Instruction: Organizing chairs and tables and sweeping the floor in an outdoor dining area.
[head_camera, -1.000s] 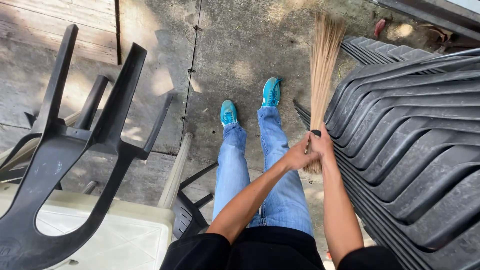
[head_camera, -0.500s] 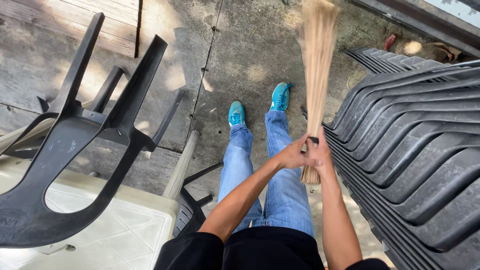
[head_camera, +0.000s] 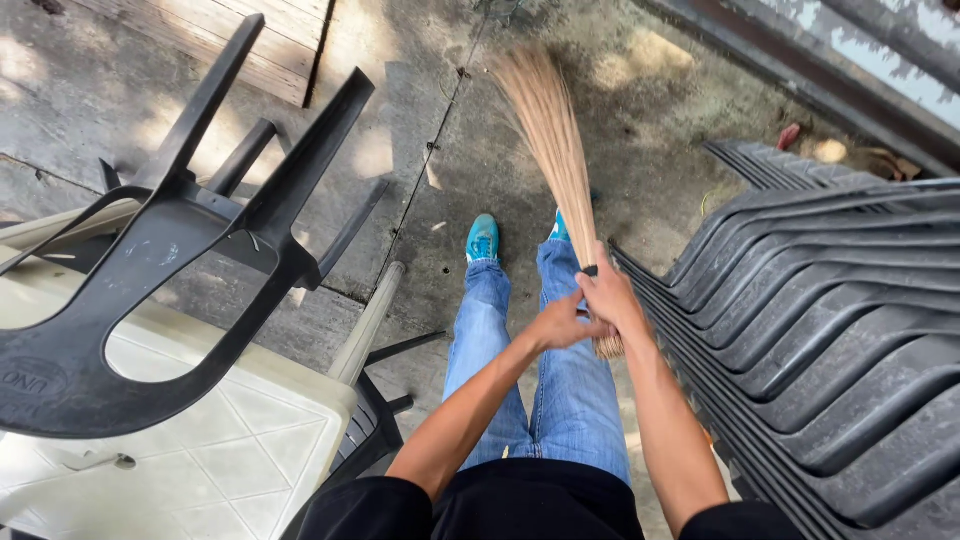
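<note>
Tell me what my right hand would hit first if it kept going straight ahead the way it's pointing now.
Probably the concrete floor. The right hand points forward and down along the straw broom it grips, toward bare ground ahead of the shoes; depth is hard to judge.

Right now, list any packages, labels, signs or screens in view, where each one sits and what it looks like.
Moulded mark on the upturned black chair: lower left, near its rim, a small raised oval in the same black as the plastic.
No packages, signs or screens show.
Both hands grip a straw broom, which bears no label that can be seen.
</note>
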